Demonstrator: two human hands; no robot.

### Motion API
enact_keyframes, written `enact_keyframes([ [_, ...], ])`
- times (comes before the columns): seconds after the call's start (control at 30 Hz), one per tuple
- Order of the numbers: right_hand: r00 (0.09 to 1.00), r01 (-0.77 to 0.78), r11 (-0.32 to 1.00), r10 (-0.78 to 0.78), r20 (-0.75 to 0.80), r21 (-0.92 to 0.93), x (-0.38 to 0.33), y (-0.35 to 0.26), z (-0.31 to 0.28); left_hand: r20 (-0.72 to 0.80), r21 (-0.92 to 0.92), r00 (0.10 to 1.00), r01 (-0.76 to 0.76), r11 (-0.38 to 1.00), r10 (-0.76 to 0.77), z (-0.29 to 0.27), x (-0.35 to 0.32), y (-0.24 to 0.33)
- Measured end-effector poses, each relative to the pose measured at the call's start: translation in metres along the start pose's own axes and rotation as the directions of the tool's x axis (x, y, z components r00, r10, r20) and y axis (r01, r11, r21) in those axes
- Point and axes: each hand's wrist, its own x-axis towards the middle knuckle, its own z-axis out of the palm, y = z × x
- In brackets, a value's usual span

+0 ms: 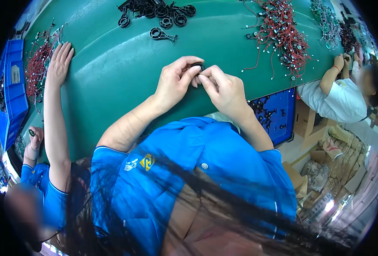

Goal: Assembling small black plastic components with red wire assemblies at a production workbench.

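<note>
Over the green table my left hand (174, 81) is closed, thumb and fingers gripping a small black ring-shaped plastic part (198, 66). My right hand (226, 88) meets it from the other side, thumb and forefinger pinched at the part's near edge. Most of the part is hidden by my fingers. Beyond my hands lies a single black ring-headed plastic piece (157, 33) with a short stem. A pile of similar black pieces (159, 10) sits farther back.
Tangled red wires (285, 36) with small round ends heap at the right, green-white wires (325, 23) beyond. A blue bin (276, 121) of black parts stands below the table's edge. Co-workers sit on both sides; one's arm (56, 115) reaches across the left, near red wires (37, 68).
</note>
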Motion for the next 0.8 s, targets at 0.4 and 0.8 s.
enact_keyframes([
  [0.4, 0.999, -0.030, 0.999, 0.030, 0.010, -0.029, 0.000, 0.001, -0.001, 0.068, -0.256, 0.989, 0.143, 0.956, -0.130, -0.002, 0.003, 0.002],
  [0.8, 0.992, 0.001, 0.999, 0.004, -0.125, 0.037, -0.006, 0.010, 0.005, 0.047, -0.256, 0.995, 0.099, 0.962, -0.090, 0.000, -0.003, 0.008],
])
